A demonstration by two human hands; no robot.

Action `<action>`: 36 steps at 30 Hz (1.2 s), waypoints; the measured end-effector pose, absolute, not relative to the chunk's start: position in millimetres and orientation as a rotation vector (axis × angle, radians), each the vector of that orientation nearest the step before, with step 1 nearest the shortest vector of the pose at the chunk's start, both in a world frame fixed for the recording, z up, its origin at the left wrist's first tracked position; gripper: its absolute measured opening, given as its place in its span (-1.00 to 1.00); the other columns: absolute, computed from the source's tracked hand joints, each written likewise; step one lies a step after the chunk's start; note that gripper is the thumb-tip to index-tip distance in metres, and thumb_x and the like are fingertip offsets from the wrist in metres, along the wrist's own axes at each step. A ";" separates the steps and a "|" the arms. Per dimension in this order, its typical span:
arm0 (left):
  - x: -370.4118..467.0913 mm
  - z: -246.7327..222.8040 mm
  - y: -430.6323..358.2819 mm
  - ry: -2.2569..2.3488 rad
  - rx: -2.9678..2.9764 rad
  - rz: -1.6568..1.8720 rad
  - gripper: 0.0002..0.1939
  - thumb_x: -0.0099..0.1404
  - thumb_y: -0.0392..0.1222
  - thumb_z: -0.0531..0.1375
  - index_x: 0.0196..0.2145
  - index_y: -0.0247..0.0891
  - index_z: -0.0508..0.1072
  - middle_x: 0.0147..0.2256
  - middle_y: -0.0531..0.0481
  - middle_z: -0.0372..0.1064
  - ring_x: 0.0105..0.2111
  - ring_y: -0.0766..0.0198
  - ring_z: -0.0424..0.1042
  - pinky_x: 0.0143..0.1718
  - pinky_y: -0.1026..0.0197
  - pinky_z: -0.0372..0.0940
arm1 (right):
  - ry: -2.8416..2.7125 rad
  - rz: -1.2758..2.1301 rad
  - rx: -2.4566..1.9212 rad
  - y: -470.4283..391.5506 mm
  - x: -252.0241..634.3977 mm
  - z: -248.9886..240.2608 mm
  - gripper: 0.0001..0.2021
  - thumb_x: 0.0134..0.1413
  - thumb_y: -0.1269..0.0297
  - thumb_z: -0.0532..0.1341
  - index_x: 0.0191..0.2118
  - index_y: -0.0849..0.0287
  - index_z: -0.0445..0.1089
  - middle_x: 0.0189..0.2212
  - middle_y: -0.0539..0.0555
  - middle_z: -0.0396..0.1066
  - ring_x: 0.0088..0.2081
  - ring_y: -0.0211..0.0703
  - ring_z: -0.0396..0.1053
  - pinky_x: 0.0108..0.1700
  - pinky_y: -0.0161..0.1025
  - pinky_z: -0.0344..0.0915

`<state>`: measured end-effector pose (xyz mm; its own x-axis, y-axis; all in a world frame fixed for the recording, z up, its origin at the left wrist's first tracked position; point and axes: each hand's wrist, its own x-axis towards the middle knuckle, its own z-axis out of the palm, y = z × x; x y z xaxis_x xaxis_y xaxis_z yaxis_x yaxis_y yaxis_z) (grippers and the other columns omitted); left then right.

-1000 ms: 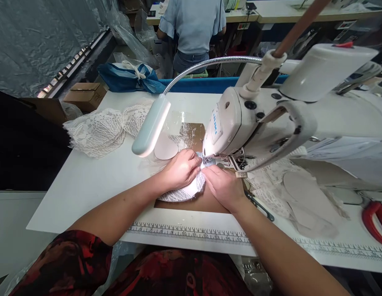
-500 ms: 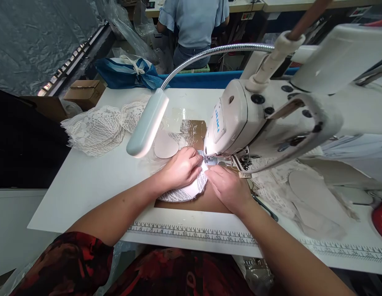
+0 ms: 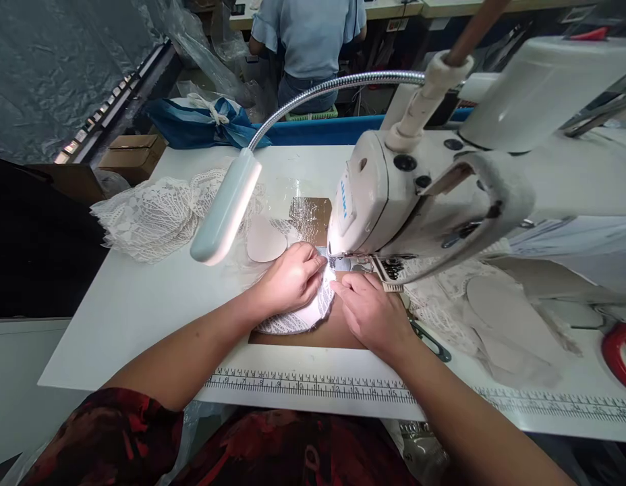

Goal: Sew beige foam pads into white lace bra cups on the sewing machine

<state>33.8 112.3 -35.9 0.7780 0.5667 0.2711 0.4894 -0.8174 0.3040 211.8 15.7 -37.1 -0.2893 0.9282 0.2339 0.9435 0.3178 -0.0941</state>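
Observation:
A white lace piece (image 3: 305,317) lies under the needle area of a white sewing machine (image 3: 368,196), over a brown sheet (image 3: 338,331). My left hand (image 3: 293,280) rests on the lace with its fingers bent and pressed together, pinching the fabric beside the needle. To the right of the needle, my right hand (image 3: 371,307) has its fingers curled, and the index fingertip touches the lace edge. A lit lamp (image 3: 226,206) on a bent metal neck hangs over the left side. Beyond my left hand lies a pale oval pad (image 3: 266,238).
More lace (image 3: 146,216) is heaped at the back left. Lace and pale pads (image 3: 500,310) lie right of the machine, near dark green snips (image 3: 430,339) and a red-handled tool (image 3: 619,354). A printed ruler (image 3: 313,387) runs along the front edge. A person (image 3: 307,40) sits beyond the table.
The whole view has shifted slightly. My right index finger sits a little farther from the needle, at the lace edge. My left hand keeps nearly the same place on the lace.

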 end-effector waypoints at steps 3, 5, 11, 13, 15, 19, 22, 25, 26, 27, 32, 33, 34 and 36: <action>34.1 -36.9 112.9 0.858 2.753 0.529 -0.74 0.35 -0.22 0.01 -0.19 -0.36 0.46 -0.34 -0.14 0.21 -0.31 0.14 0.22 -0.30 0.14 0.20 | -2.325 -0.112 -1.742 17.3 210.1 -37.2 -0.67 0.17 0.49 0.04 -0.05 0.12 0.46 -0.31 0.08 0.42 -0.28 -0.15 0.27 -0.37 -0.25 0.01; 34.2 -37.6 113.8 0.869 2.746 0.548 -0.75 0.35 -0.23 0.02 -0.20 -0.37 0.46 -0.33 -0.15 0.23 -0.29 0.13 0.23 -0.27 0.13 0.22 | -2.309 -0.134 -1.780 19.5 208.9 -37.3 -0.66 0.17 0.49 0.05 -0.05 0.10 0.46 -0.26 0.09 0.44 -0.28 -0.15 0.28 -0.35 -0.24 0.04; 32.5 -38.5 117.6 0.951 2.755 0.608 -0.79 0.32 -0.22 0.05 -0.35 -0.35 0.44 -0.34 -0.15 0.24 -0.29 0.13 0.24 -0.28 0.13 0.25 | -2.305 -0.128 -1.829 26.9 208.6 -43.3 -0.59 0.17 0.47 0.04 0.07 0.10 0.43 -0.23 0.15 0.47 -0.31 -0.12 0.28 -0.28 -0.24 0.15; 30.9 -38.6 119.1 0.910 2.775 0.654 -0.79 0.32 -0.21 0.06 -0.31 -0.36 0.45 -0.31 -0.17 0.27 -0.26 0.12 0.26 -0.24 0.10 0.27 | -2.281 -0.110 -1.831 26.8 209.9 -45.9 -0.58 0.17 0.47 0.02 0.08 0.10 0.43 -0.28 0.14 0.47 -0.31 -0.12 0.29 -0.29 -0.24 0.17; 28.9 -38.7 120.2 0.767 2.821 0.698 -0.79 0.33 -0.23 0.06 -0.21 -0.36 0.46 -0.26 -0.19 0.32 -0.18 0.08 0.28 -0.14 0.04 0.27 | -2.251 -0.083 -1.823 25.0 211.8 -47.6 -0.58 0.17 0.47 0.02 0.07 0.08 0.44 -0.32 0.12 0.47 -0.31 -0.13 0.31 -0.31 -0.26 0.18; 24.9 -38.8 120.2 0.407 2.889 0.642 -0.77 0.36 -0.29 0.05 -0.10 -0.33 0.43 -0.16 -0.19 0.40 -0.07 0.07 0.29 0.04 -0.06 0.20 | -2.184 -0.051 -1.793 19.5 215.8 -48.2 -0.57 0.13 0.48 0.04 0.04 0.04 0.45 -0.30 0.10 0.48 -0.25 -0.12 0.33 -0.29 -0.27 0.23; 22.9 -38.9 119.9 0.279 2.888 0.557 -0.74 0.37 -0.31 0.04 -0.05 -0.33 0.41 -0.17 -0.19 0.41 -0.12 0.13 0.34 0.05 -0.06 0.19 | -2.181 -0.024 -1.734 17.6 217.7 -48.2 -0.58 0.13 0.49 0.04 0.03 0.07 0.46 -0.26 0.09 0.49 -0.23 -0.12 0.36 -0.25 -0.26 0.26; 22.0 -38.3 120.7 0.224 2.879 0.530 -0.74 0.37 -0.32 0.03 -0.05 -0.34 0.42 -0.21 -0.19 0.43 -0.17 0.14 0.37 0.02 -0.06 0.22 | -2.205 -0.017 -1.646 18.0 218.0 -48.4 -0.59 0.13 0.51 0.03 0.01 0.13 0.48 -0.25 0.08 0.51 -0.23 -0.14 0.37 -0.25 -0.27 0.26; 21.8 -38.1 121.1 0.215 2.871 0.529 -0.74 0.38 -0.32 0.02 -0.06 -0.34 0.43 -0.21 -0.20 0.44 -0.18 0.14 0.37 0.00 -0.05 0.23 | -2.214 -0.027 -1.626 18.4 217.8 -48.5 -0.60 0.13 0.52 0.03 0.00 0.15 0.48 -0.26 0.08 0.51 -0.24 -0.14 0.37 -0.25 -0.27 0.25; 21.6 -37.9 121.5 0.210 2.862 0.530 -0.74 0.38 -0.31 0.02 -0.06 -0.33 0.43 -0.19 -0.20 0.44 -0.18 0.13 0.37 -0.03 -0.04 0.25 | -2.218 -0.043 -1.616 18.8 217.5 -48.5 -0.60 0.13 0.53 0.03 -0.01 0.15 0.49 -0.28 0.08 0.51 -0.25 -0.15 0.37 -0.25 -0.27 0.25; 18.8 -39.9 122.9 0.197 2.812 0.565 -0.71 0.37 -0.32 0.04 0.00 -0.36 0.40 -0.02 -0.22 0.42 -0.07 0.08 0.36 -0.07 0.00 0.32 | -2.223 -0.129 -1.615 19.7 215.7 -48.0 -0.60 0.12 0.55 0.05 -0.01 0.13 0.49 -0.29 0.07 0.49 -0.28 -0.15 0.33 -0.26 -0.27 0.22; 18.1 -40.5 123.0 0.203 2.810 0.562 -0.70 0.37 -0.32 0.04 0.02 -0.36 0.39 0.00 -0.22 0.41 -0.06 0.07 0.36 -0.06 -0.01 0.32 | -2.229 -0.139 -1.607 19.9 215.4 -48.0 -0.60 0.12 0.55 0.05 -0.01 0.14 0.49 -0.29 0.07 0.49 -0.28 -0.15 0.33 -0.26 -0.27 0.22; 17.6 -40.8 122.9 0.212 2.810 0.558 -0.69 0.37 -0.32 0.03 0.03 -0.37 0.39 0.01 -0.21 0.41 -0.05 0.07 0.36 -0.06 -0.01 0.33 | -2.236 -0.147 -1.601 20.1 215.1 -48.0 -0.60 0.12 0.55 0.05 -0.01 0.16 0.49 -0.30 0.08 0.49 -0.29 -0.15 0.33 -0.26 -0.27 0.22; 17.4 -40.6 122.5 0.239 2.816 0.548 -0.68 0.38 -0.32 0.02 0.04 -0.37 0.38 0.02 -0.21 0.41 -0.05 0.08 0.37 -0.06 0.00 0.34 | -2.245 -0.160 -1.595 20.9 214.6 -48.3 -0.61 0.13 0.54 0.04 -0.01 0.18 0.48 -0.33 0.08 0.49 -0.29 -0.14 0.33 -0.25 -0.27 0.22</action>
